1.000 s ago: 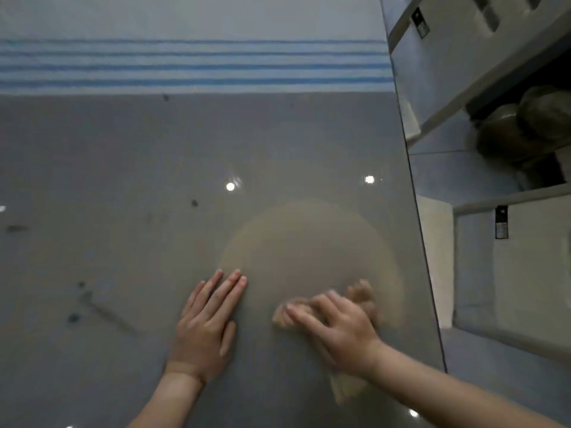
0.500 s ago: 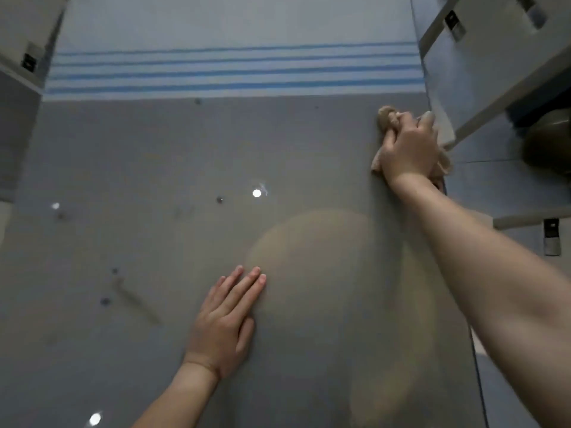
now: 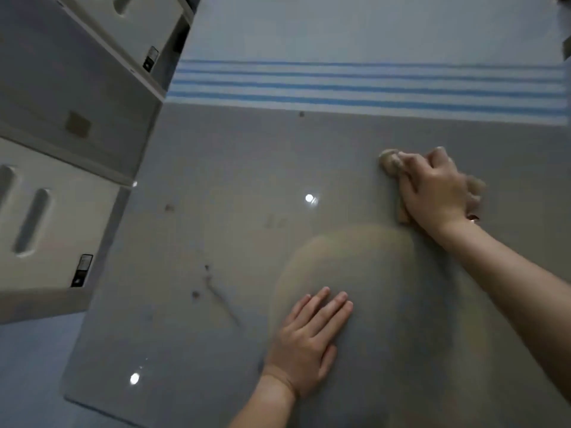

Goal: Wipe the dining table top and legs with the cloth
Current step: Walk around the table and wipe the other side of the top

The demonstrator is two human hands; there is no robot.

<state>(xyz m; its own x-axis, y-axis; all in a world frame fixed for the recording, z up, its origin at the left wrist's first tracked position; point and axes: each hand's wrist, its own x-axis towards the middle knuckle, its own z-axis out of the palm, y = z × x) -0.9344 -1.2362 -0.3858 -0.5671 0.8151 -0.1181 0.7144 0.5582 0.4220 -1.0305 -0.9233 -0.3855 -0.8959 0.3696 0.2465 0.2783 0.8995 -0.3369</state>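
Observation:
The glossy grey dining table top (image 3: 216,186) fills most of the view. My right hand (image 3: 435,189) is stretched out over the far right part of it, pressing a crumpled beige cloth (image 3: 390,162) onto the surface; the cloth bunches out past my fingertips and under my palm. My left hand (image 3: 312,338) lies flat on the table near the front, fingers apart, holding nothing. Dark specks and a smear (image 3: 213,288) mark the table to the left of my left hand.
A white runner with blue stripes (image 3: 355,88) covers the far end of the table. Two pale chairs (image 3: 46,223) stand along the table's left edge, one further back (image 3: 129,35). Ceiling lights reflect in the top.
My right hand and the cloth have slid from the far right edge leftward and nearer across the top. The view has swung left, bringing the left chairs in. My left hand stays planted.

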